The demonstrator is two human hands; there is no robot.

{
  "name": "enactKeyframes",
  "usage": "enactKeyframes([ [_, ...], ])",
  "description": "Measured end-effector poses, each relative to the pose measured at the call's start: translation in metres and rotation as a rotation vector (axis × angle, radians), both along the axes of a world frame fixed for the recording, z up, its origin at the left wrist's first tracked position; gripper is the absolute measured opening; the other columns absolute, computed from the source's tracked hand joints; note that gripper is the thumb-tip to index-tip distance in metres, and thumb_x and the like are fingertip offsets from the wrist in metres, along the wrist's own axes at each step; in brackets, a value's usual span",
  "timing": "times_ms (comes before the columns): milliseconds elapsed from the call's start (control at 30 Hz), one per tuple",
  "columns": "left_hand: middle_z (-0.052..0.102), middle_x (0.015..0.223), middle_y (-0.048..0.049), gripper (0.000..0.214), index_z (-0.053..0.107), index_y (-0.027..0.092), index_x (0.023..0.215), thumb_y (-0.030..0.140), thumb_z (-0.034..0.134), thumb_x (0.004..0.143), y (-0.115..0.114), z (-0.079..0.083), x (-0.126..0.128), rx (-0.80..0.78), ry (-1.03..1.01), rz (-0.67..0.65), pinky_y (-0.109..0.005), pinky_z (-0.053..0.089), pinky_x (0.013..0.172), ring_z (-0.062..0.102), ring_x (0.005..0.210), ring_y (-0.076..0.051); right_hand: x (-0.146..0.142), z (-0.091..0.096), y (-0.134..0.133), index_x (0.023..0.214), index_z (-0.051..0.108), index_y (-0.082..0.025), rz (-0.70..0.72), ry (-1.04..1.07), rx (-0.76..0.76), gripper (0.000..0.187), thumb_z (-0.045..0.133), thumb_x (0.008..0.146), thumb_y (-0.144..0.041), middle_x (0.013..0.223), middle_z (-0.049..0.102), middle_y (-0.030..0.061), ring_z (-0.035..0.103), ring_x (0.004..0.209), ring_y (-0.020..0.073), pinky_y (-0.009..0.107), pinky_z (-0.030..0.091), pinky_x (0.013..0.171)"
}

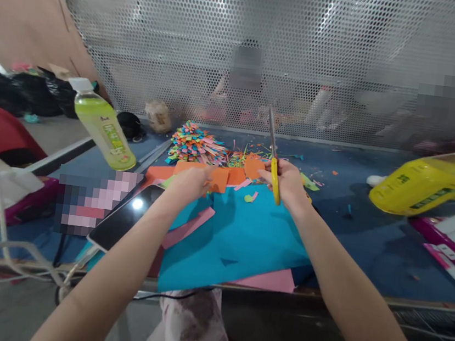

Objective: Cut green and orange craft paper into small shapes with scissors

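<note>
My right hand (pixel 290 185) is closed around yellow-handled scissors (pixel 275 179), whose metal blades point up and away. Its fingertips also pinch a rounded orange paper piece (pixel 254 166). My left hand (pixel 191 181) is at an orange paper sheet (pixel 220 179), with its fingers curled together on the edge; the fingertips are partly hidden. Under both hands lies a large blue paper sheet (pixel 244 233), with pink paper strips (pixel 191 227) and small scraps on it. Just beyond, a multicoloured mound of fringed paper (pixel 192 141) stands beside loose thin cuttings (pixel 245 160).
A phone or tablet (pixel 121 224) lies by my left forearm. Drink bottles stand at left (pixel 102 125) and lean at right (pixel 425 181). Purple tissue packs (pixel 446 241) sit on both sides. A perforated metal panel (pixel 212 25) closes off the back; white cables (pixel 3 242) hang front left.
</note>
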State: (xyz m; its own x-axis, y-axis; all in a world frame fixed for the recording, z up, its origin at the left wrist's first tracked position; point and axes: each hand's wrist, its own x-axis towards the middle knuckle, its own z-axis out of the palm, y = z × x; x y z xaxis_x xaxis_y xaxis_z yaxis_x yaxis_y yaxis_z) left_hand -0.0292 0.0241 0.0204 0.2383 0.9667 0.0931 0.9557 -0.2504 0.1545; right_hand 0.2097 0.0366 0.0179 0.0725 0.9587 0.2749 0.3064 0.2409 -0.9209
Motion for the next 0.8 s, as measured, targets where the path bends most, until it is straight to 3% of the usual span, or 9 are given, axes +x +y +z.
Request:
enactKeyframes([
  [133,0.068,0.108,-0.0143,0.058,0.036,0.02,0.14,0.026,0.044,0.084,-0.005,-0.001,0.007,-0.015,0.203,-0.031,-0.037,0.048,0.085,0.062,0.103,-0.028,0.002,-0.002,0.004,0.071,0.052,-0.02,-0.019,-0.033,0.002,0.029,0.072,0.06,-0.039,0.062,0.054,-0.0019,0.051,0.052,0.0117,0.027,0.041,0.048],
  [267,0.066,0.112,-0.0176,0.056,0.041,0.018,0.138,0.024,0.043,0.082,-0.008,0.0,0.011,-0.04,0.255,-0.041,-0.042,0.048,0.083,0.062,0.103,-0.033,0.002,-0.005,0.007,0.071,0.054,-0.021,-0.026,-0.07,0.009,0.022,0.071,0.064,-0.034,0.062,0.056,-0.0005,0.055,0.056,0.0147,0.029,0.043,0.051],
  [433,0.07,0.102,-0.0096,0.066,0.031,0.019,0.142,0.022,0.051,0.079,0.0,-0.001,0.007,-0.003,0.082,-0.09,-0.031,0.046,0.085,0.064,0.1,-0.024,0.003,-0.005,0.008,0.071,0.056,-0.021,-0.03,-0.097,0.017,0.018,0.07,0.064,-0.03,0.063,0.058,0.0001,0.059,0.065,0.0185,0.031,0.046,0.057],
  [700,0.072,0.087,-0.0048,0.039,0.058,0.016,0.115,0.022,0.056,0.077,0.013,-0.002,0.002,0.165,-0.385,-0.068,-0.026,0.048,0.08,0.066,0.082,-0.016,0.003,-0.002,0.005,0.066,0.05,-0.021,-0.038,-0.109,0.035,0.023,0.07,0.06,-0.031,0.063,0.055,-0.0015,0.056,0.061,0.0151,0.03,0.045,0.059],
  [800,0.072,0.087,-0.005,0.032,0.063,0.017,0.106,0.021,0.057,0.075,0.026,-0.001,0.016,0.125,-0.348,-0.036,-0.027,0.05,0.077,0.066,0.08,-0.016,0.003,-0.001,0.006,0.068,0.052,-0.02,-0.073,-0.115,0.042,0.022,0.069,0.06,-0.031,0.064,0.056,-0.001,0.055,0.061,0.0151,0.029,0.044,0.059],
])
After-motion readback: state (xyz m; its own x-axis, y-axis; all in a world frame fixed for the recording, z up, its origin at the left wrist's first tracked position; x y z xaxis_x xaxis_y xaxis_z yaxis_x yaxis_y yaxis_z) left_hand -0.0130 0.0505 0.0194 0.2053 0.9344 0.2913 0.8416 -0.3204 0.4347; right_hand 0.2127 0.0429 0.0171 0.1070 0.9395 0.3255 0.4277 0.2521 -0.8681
